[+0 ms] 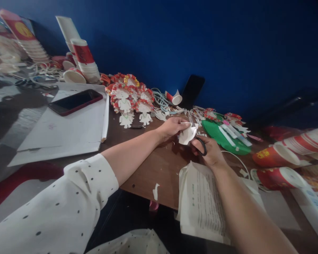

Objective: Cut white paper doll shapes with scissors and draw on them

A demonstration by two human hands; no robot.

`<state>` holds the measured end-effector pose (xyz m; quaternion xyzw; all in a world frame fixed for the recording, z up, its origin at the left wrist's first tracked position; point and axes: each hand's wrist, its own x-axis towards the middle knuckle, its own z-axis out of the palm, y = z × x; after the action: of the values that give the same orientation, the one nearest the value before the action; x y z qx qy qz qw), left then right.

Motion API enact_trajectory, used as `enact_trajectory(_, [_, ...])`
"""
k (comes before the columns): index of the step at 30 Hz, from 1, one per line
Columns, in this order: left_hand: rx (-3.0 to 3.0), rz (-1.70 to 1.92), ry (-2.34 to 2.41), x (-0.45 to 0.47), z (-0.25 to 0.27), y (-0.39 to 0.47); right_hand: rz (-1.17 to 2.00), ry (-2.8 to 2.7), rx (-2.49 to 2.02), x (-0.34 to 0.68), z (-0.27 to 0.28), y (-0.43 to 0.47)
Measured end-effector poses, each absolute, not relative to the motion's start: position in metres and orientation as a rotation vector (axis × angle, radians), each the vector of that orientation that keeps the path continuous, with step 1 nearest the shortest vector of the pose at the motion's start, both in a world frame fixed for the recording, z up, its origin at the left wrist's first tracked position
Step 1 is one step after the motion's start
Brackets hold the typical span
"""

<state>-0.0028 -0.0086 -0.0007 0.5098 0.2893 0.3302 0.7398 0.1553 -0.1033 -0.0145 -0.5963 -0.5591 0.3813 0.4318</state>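
Note:
My left hand (175,127) pinches a small white piece of paper (186,137), held just above the brown table. My right hand (208,150) grips a pair of scissors by its black handle (202,146); the blades are mostly hidden behind the paper. White paper scraps lie on the table around both hands. Several cut-out paper dolls (124,105) with red and yellow frilled edges are piled beyond my left hand. Below my right hand is an open book or stack of printed pages (201,201), partly covered by my forearm.
A red-edged phone (76,101) rests on white paper sheets (58,130) at left. Stacked paper cups (86,63) stand behind; more red cups (277,155) lie at right. Markers (230,132) sit on a green round piece (212,131). A black phone (193,91) leans on the blue wall.

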Motion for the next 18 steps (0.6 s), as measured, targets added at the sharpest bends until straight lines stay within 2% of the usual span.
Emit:
enact_trajectory(13, [1.069,0.81,0.641,0.0004,0.0011,-0.0124,0.978,-1.305,-1.504,0.1555,-0.0171,-0.1021])
enact_trajectory(18, [0.91,0.778,0.578,0.0028,0.0018,-0.0174,0.871,-1.349,-1.537,0.1502,-0.0087,-0.1036])
